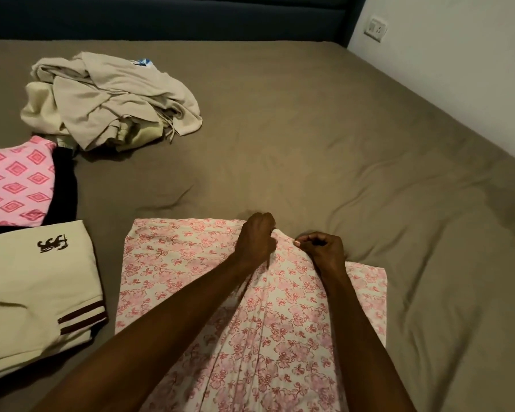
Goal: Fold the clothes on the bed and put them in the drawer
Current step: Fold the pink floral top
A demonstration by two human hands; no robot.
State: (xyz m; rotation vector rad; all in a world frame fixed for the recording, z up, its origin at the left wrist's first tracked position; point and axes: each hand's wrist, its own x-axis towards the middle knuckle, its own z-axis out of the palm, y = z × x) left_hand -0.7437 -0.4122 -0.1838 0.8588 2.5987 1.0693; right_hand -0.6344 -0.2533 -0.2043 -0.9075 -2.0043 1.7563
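- My two forearms reach out from the bottom edge over the floral cloth [173, 281], a cream piece printed with pink flowers that lies on the bed [369, 173] right in front of me.
- My left hand [257, 237] has its fingers curled around a raised fold of that cloth, near its far edge.
- My right hand [324, 248] pinches the same fold just beside the left, thumb and fingertips closed on the fabric (the two hands nearly touch).
- The gathered part runs in pleats from my hands back toward me, while the rest of the cloth lies flat to either side.
- To my left, close by, sits a folded cream shirt [36, 281] with a small dark emblem and dark stripes at one edge.
- Just beyond it is a folded pink garment [15, 179] with a diamond pattern, lying on top of something black [64, 185] that shows along its right side.
- Farther back on the left is a loose heap of beige clothes [110, 99], unfolded, with a drawstring trailing out.
- The bed is covered in a wrinkled brown sheet.
- At the far end stands a dark headboard [191, 19].
- On the white wall to the right is a wall socket [375, 28].
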